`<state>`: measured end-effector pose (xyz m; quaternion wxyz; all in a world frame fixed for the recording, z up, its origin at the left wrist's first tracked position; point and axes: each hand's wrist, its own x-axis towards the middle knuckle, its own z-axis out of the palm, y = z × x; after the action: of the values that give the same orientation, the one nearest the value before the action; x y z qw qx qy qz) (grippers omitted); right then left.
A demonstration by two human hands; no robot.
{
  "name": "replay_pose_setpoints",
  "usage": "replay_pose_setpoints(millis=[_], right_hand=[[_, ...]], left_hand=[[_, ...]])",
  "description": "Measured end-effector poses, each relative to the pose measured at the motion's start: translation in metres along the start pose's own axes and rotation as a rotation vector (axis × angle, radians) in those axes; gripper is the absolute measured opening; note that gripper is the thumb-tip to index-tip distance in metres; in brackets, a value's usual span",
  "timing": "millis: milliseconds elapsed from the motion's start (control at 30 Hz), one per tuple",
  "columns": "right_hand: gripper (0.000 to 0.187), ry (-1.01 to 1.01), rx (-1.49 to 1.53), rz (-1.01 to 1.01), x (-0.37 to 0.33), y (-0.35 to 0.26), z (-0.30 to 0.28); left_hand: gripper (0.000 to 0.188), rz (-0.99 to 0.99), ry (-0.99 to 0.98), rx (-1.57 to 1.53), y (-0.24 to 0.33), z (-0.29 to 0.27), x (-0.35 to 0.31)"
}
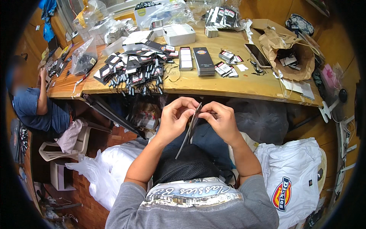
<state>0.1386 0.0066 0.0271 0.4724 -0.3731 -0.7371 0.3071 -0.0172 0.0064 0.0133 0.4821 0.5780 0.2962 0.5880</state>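
In front of my body, short of the table edge, my left hand (176, 116) is closed in a pinch on a thin dark hang tag (187, 140). The tag is seen nearly edge-on, tilted, its lower end over my lap. At its upper end my right hand (221, 119) is also closed, thumb and fingers pinched against the tag; a thin dark bit, perhaps cord, shows by these fingers. On the table beyond lies a heap of black hang tags (131, 66) with dark cords hanging over the edge. Beside it stands a neat stack of black tags (203, 63).
White-faced cards (185, 59), small label piles (225, 69), a phone (257, 55) and a paper bag (271, 45) lie on the table (244, 87). White shirts (293, 168) are right, a white plastic bag (108, 171) left. Another person (38, 103) sits far left.
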Motion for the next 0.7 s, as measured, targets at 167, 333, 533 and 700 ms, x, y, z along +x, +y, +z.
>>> replay_pose_setpoints(millis=[167, 333, 533, 700], right_hand=[[0.009, -0.116, 0.019, 0.043, -0.001, 0.011, -0.020], [0.010, -0.120, 0.240, 0.238, 0.003, 0.022, -0.032], [0.011, 0.025, 0.448, 0.245, 0.005, 0.021, -0.028], [0.010, 0.040, 0.615, 0.210, 0.007, 0.028, -0.027]], left_hand=[[0.007, 0.133, 0.095, 0.193, 0.003, -0.024, 0.007], [0.008, 0.032, 0.118, -0.033, 0.007, -0.023, 0.009], [0.007, 0.111, 0.118, 0.227, 0.003, -0.032, 0.008], [0.008, 0.058, 0.076, 0.093, 0.011, -0.026, 0.008]])
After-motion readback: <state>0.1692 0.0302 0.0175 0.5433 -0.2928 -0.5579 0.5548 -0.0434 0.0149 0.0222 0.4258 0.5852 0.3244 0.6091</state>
